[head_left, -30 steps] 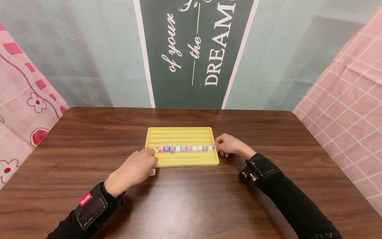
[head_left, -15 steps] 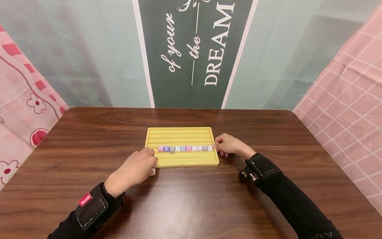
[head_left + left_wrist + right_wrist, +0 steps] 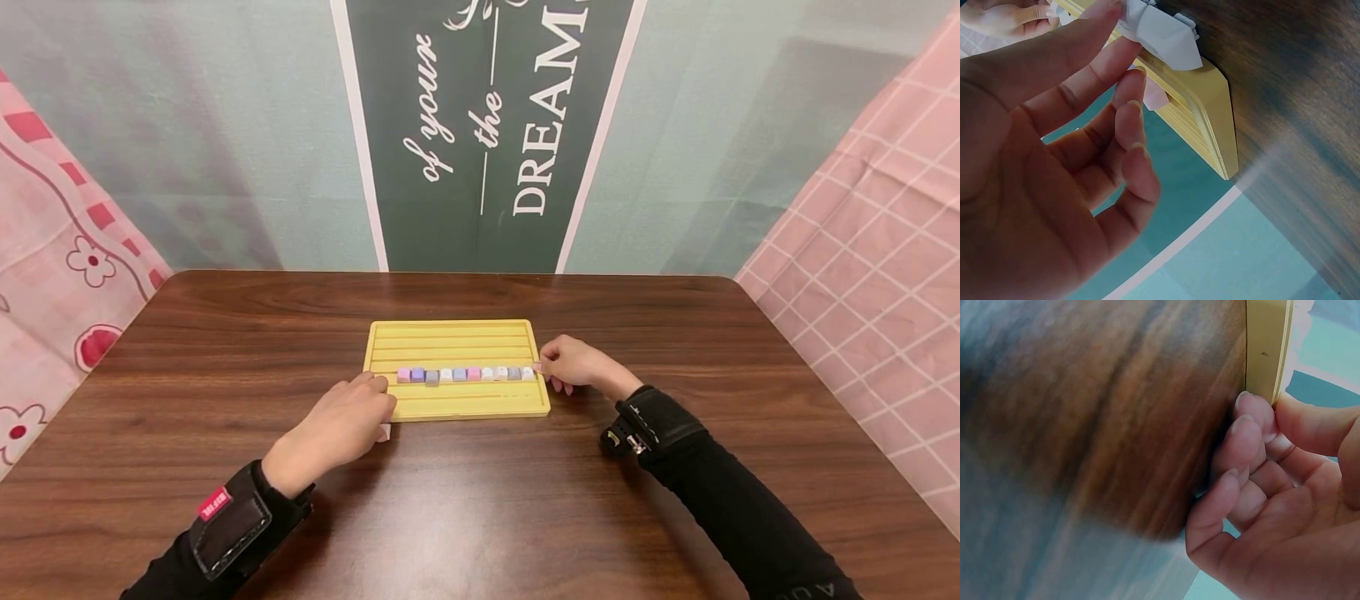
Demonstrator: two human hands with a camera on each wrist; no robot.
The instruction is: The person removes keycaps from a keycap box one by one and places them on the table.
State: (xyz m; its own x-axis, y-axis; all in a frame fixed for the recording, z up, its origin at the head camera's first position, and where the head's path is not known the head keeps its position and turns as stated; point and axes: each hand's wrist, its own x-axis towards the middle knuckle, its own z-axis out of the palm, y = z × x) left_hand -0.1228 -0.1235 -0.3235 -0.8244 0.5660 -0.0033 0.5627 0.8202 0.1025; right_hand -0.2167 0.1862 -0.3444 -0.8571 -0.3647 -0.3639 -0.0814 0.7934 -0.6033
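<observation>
A yellow grooved tray lies on the table with a row of pastel keycaps across it, pink, violet, grey, blue and white. My left hand is at the tray's left side. In the left wrist view, its thumb and forefinger pinch white keycaps close to the tray's corner, while the other fingers curl loosely. My right hand grips the tray's right edge between thumb and forefinger, near the last white keycap. The left palm hides part of the tray's left edge in the head view.
The brown wooden table extends around the tray. Behind it hangs a green curtain with white lettering. Pink patterned cloths flank both sides, a checked cloth at the right and a flowered one at the left.
</observation>
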